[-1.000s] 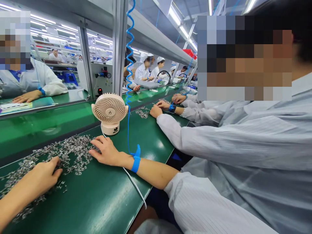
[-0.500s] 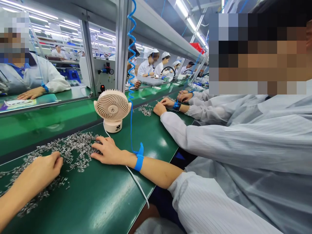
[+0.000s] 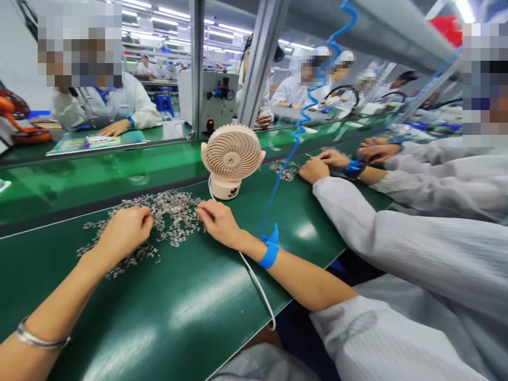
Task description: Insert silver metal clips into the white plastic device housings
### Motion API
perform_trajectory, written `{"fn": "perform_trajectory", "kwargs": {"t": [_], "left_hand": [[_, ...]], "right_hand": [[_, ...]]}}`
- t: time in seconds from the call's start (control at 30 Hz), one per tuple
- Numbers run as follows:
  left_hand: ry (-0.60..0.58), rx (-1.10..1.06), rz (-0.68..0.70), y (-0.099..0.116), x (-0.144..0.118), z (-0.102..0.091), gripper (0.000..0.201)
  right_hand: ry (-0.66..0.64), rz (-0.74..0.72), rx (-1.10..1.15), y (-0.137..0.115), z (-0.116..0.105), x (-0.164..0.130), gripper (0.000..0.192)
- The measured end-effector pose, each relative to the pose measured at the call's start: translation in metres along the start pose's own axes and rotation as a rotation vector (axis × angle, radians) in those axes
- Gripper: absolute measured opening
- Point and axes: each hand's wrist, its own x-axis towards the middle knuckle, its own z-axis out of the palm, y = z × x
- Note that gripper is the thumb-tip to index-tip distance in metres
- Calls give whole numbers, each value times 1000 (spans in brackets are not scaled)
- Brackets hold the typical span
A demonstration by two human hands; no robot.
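Fingers of the bare left hand (image 3: 126, 227) curl inward and those of the bare right hand (image 3: 221, 223) bend toward the thumb; whether either grips anything cannot be told. Small, silvery, metallic-looking bent pieces (image 3: 174, 210) lie loosely heaped between and around the fingertips, many left loose, the finished share unclear. Both forearms slant inward, backs of hands uppermost.

"Those little pieces (image 3: 174, 209) look like shiny metal."
"The bracelet (image 3: 37, 341) too, polished smooth. And the tabletop (image 3: 190, 275)?"
"Glossy, throwing back light. The fan (image 3: 232, 159) seems matt plastic."
"And the nearest sleeve (image 3: 381, 338), thin creased cloth."
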Motion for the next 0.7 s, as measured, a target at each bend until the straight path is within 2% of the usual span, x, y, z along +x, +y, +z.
{"fn": "perform_trajectory", "kwargs": {"t": [0.17,0.37,0.6,0.7], "left_hand": [[63,-41,4,-1,-1,5,18],[88,-72,-1,-1,-3,-2,12],[53,-80,-42,3,-3,-3,12],[46,-60,-40,3,-1,-4,14]], "right_hand": [[79,34,87,1,0,-1,16],[115,44,63,2,1,1,15],[73,18,63,1,2,1,10],[-7,-42,21,-1,2,4,9]]}}
